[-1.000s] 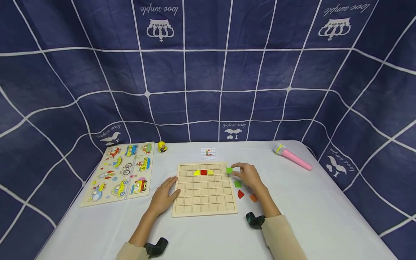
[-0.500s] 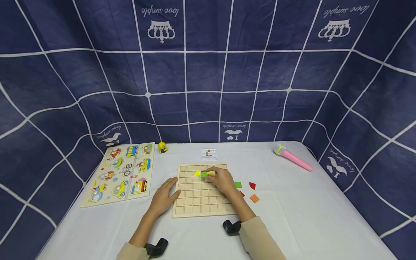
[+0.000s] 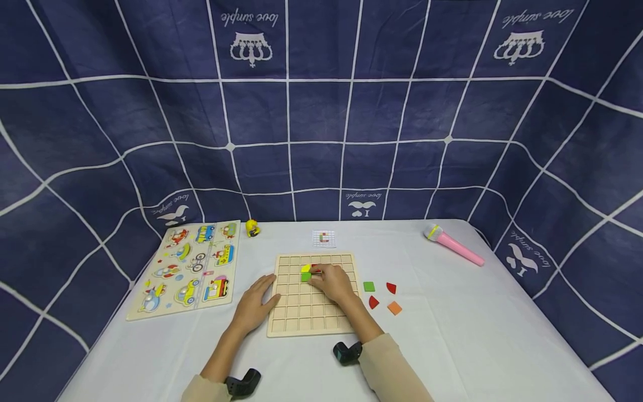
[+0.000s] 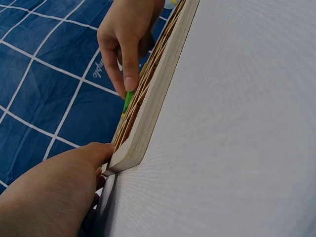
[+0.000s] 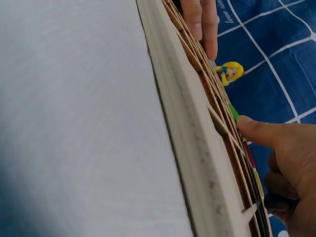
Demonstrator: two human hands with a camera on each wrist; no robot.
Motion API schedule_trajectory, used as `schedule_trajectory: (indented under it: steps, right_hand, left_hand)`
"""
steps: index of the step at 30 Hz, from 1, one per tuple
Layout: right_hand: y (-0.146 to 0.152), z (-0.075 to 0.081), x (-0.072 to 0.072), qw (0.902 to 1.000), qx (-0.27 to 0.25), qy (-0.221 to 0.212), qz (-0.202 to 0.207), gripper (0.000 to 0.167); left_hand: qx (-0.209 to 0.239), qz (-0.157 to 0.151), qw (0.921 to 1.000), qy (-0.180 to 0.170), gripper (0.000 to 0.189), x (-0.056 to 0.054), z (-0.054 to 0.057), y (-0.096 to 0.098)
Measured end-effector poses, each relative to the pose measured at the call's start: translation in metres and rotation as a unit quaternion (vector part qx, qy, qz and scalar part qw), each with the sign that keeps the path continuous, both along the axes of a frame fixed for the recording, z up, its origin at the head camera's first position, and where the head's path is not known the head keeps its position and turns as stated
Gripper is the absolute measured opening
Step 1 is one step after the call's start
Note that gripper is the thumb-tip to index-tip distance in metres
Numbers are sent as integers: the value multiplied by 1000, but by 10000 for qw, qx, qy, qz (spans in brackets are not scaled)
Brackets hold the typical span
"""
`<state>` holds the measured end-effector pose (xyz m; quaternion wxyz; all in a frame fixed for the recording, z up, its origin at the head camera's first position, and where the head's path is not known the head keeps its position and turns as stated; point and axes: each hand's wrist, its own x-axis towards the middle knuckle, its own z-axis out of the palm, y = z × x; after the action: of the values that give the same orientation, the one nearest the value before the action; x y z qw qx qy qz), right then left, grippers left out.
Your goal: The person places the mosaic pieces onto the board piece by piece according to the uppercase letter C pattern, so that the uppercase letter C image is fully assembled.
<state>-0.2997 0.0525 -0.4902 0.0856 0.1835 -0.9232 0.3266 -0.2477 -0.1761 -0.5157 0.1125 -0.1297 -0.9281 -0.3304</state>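
Note:
A pale wooden grid board (image 3: 311, 322) lies in the middle of the white table. At its left edge rests my left hand (image 3: 253, 304), its fingers and thumb touching the rim. My right hand (image 3: 335, 283) pinches a green square tile (image 3: 306, 277) over the board's upper left part, just below a yellow tile (image 3: 306, 268). The left wrist view has this green tile tilted between the fingertips, at the grid. Part of a red tile (image 3: 315, 267) shows beside my right fingers, which hide the yellow tile seen earlier at its right.
Right of the board lie another green square (image 3: 369, 286), two red tiles (image 3: 391, 288) and an orange square (image 3: 394, 308). A printed pattern card (image 3: 324, 239) is behind the board. A vehicle puzzle (image 3: 188, 271), yellow figurine (image 3: 252, 228) and pink microphone (image 3: 454, 245) stand farther out.
My right hand has carried the green tile left from the board's right edge to below the left yellow tile. My left hand has stayed at the board's edge.

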Motion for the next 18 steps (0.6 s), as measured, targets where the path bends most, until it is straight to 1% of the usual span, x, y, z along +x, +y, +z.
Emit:
schedule_trajectory:
  steps: [4,9,13,18]
  right_hand:
    - [0,-1,-2,10000,-21,-60,-3,27]
    - [0,-4,-3,10000,-61,-45,33,29]
    - [3,-2,0,9997,-204,-85,92,29]
    - [16,5,7,9994,-324,-126,32,26]
  left_hand:
    - [-24,18,10000,5,55,0,2,0]
    - [-56,2,9999,-89,56,0,3,0]
    - [-50,-19,9999,-88,56,1,3,1]
    - [-16,7,10000,-20,55,0,0,2]
